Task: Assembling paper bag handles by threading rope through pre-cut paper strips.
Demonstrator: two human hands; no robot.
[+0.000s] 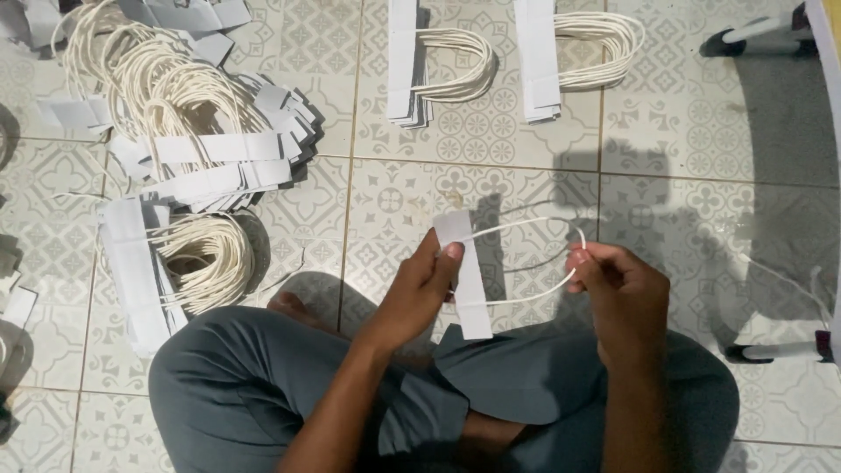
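I sit cross-legged on a patterned tile floor. My left hand (427, 282) pinches a white paper strip (466, 289) that carries a white cord loop (534, 229), a paper-bag handle. My right hand (613, 285) grips the curved far end of that cord loop and holds it out to the right. The handle hangs just above my knees, over the floor.
A loose heap of the same handles (188, 123) lies at the upper left, with a neater stack (166, 263) beside my left knee. Two tidy stacks (438, 66) (569, 52) rest at the top. White furniture legs (788, 350) stand at the right edge.
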